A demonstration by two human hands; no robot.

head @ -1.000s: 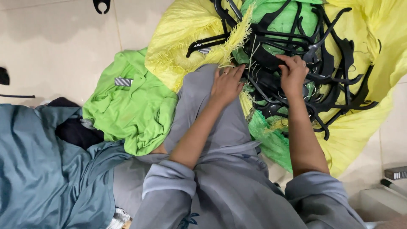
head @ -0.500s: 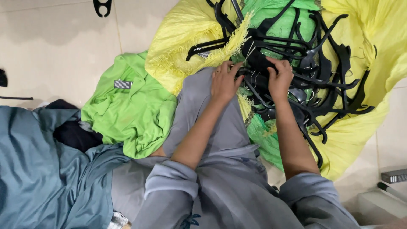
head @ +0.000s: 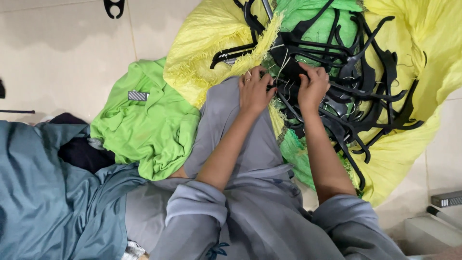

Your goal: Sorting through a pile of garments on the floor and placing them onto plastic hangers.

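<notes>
Landmark = the tangle of black plastic hangers (head: 356, 82), upper right of the view.

- Tiled floor (head: 62, 53): pale, runs under everything and shows bare well left of the hangers.
- Yellow woven sack (head: 404, 149): spread open beneath the hangers, wrapping round them on the left, right and near side; frayed edge (head: 262, 45) at the hangers' left.
- Teal garment (head: 43, 192): far left and below the hangers, at the bottom-left corner of the view.
- Grey garment (head: 245, 144): laid over the person's lap, its top end touching the hangers' left edge.
- Lime green shirt (head: 149, 125): crumpled on the floor left of the hangers, between the sack and the teal garment, with a small striped tag (head: 137, 96) on it.
- Green mesh sack (head: 313, 24): inside the yellow one, under the hangers; more of it shows at their near side.
- Dark cloth (head: 82, 151): left of the lime shirt, well apart from the hangers.
- Left hand (head: 255, 91): at the hangers' left edge, palm down over the grey garment's top, fingers curled onto a hanger strand. Ring on one finger.
- Right hand (head: 313, 86): just right of the left hand, inside the tangle, fingers closed round a black hanger part. Can't tell which single hanger.
- Loose black hook piece (head: 114, 6): on the floor, far upper left of the hangers.
</notes>
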